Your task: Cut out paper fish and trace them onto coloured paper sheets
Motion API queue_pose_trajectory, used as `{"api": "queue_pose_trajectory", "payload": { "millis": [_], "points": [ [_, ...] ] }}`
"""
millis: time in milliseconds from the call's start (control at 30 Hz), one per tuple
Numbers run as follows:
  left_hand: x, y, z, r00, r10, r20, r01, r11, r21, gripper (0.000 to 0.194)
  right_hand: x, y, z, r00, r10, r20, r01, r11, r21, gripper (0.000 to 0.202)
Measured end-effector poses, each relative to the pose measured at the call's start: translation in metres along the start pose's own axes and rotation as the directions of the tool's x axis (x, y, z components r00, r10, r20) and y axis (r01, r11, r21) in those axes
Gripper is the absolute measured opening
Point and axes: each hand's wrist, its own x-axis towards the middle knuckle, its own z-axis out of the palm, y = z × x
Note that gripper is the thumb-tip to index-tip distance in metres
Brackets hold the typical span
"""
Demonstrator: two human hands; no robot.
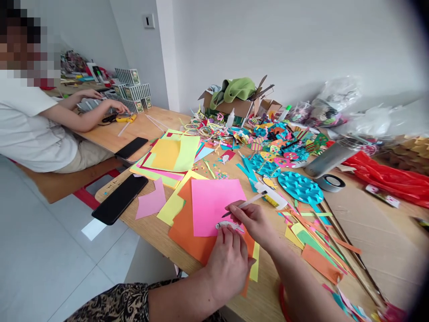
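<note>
My left hand (229, 255) lies palm down, its outstretched fingertips pressing a small white fish-shaped paper cutout (224, 224) against a pink sheet of paper (214, 201). In my right hand (251, 219) is a pen (246, 203), its dark tip pointing down and left just above the cutout. Whether the tip touches the sheet I cannot tell. Beneath the pink sheet are orange paper (187, 243) and yellow paper (167, 208). A cut piece of light pink paper (151, 200) rests to the left.
A phone (120, 199) lies at the table's left edge. Behind are stacked coloured sheets (170, 152) and heaped paper crafts (281, 138). At right are a metal flask (331, 156), tape roll (330, 182), and paper strips (318, 243). Another person (36, 120) works at left by stacked cards (134, 91).
</note>
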Motion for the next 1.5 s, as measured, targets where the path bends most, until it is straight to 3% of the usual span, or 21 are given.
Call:
{"api": "queue_pose_trajectory", "payload": {
  "millis": [233, 500, 1500],
  "points": [
    [-0.001, -0.001, 0.000, 0.999, -0.043, 0.022, 0.045, 0.993, -0.111, 0.051, 0.003, 0.009, 0.018, 0.999, -0.023, 0.036, 0.027, 0.993, -0.113, 0.022],
    [0.000, -0.004, -0.002, 1.000, 0.015, 0.006, -0.014, 0.996, -0.093, 0.049, 0.000, 0.008, 0.021, 0.995, -0.034, 0.098, 0.049, 0.987, -0.154, 0.022],
    [0.000, -0.003, -0.003, 1.000, 0.006, 0.021, -0.004, 0.996, -0.092, 0.047, 0.001, 0.007, 0.021, 0.995, -0.030, 0.090, 0.051, 0.970, -0.236, 0.021]
  ]
}}
